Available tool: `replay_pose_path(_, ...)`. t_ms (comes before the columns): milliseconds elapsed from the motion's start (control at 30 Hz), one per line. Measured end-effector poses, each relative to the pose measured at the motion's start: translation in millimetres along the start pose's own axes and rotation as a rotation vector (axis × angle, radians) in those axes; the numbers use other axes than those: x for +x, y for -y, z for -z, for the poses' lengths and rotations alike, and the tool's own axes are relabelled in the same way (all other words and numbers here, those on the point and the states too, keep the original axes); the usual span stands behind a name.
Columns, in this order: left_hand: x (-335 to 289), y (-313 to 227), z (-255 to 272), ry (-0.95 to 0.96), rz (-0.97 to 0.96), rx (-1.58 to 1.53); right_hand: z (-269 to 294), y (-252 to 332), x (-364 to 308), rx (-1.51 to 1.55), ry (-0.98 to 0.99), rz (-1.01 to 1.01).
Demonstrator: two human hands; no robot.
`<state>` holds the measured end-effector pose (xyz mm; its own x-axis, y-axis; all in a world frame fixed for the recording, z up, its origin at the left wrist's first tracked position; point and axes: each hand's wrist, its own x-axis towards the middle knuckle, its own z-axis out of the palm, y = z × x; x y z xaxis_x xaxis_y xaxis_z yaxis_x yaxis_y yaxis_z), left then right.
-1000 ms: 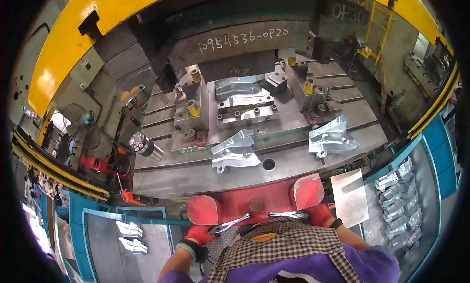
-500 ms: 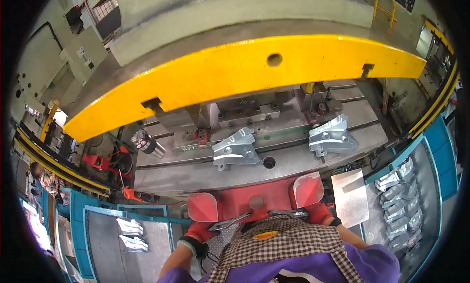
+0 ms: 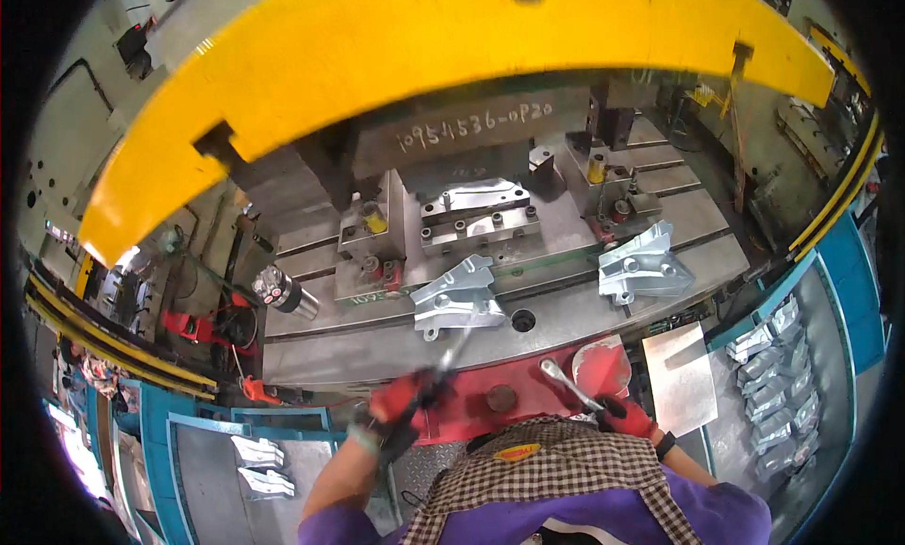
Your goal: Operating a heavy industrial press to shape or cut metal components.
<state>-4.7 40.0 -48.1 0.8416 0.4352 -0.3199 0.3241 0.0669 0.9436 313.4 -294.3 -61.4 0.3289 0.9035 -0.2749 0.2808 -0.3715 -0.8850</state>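
Observation:
My right hand [image 3: 627, 419], in a red and dark glove, closes around a silver hand tool [image 3: 571, 385] with a rounded head, shaped like a ratchet wrench. The tool points up and left over the red control stand [image 3: 495, 375]. My left hand [image 3: 401, 408], gloved alike and smeared by motion, grips a blurred slim metal tool [image 3: 454, 349]. Its tip reaches toward a bent sheet-metal part [image 3: 457, 300] on the press bed. A second such part [image 3: 645, 264] lies further right. Another metal piece [image 3: 476, 197] rests on the lower die [image 3: 481, 228] beneath the raised yellow press ram [image 3: 528, 45].
A steel tumbler [image 3: 285, 292] stands at the bed's left. Right of the control stand is a flat metal plate [image 3: 680, 380], then a blue-edged bin [image 3: 830, 356] with several formed parts. Two parts [image 3: 259, 465] lie in the left tray [image 3: 203, 470].
The yellow ram has risen, exposing the die and the piece on it. Both hands have left the control stand's sides, lifting their tools; the left has moved up toward the bed.

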Motion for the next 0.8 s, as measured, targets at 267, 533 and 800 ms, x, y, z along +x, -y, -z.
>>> replay_pose_path(267, 221, -77, 70, -0.172, -0.136, -0.106, -5, 43, 10, 0.519, -0.106, -0.026)
replay_pose_path(533, 260, -48, 84, -0.367, -0.585, 0.386, 28, -1, 15, 0.749, -0.46, -0.11)
replay_pose_path(800, 102, -116, -15, -0.251, -0.05, -0.45, 94, -32, 52, 0.724, -0.555, -0.298)
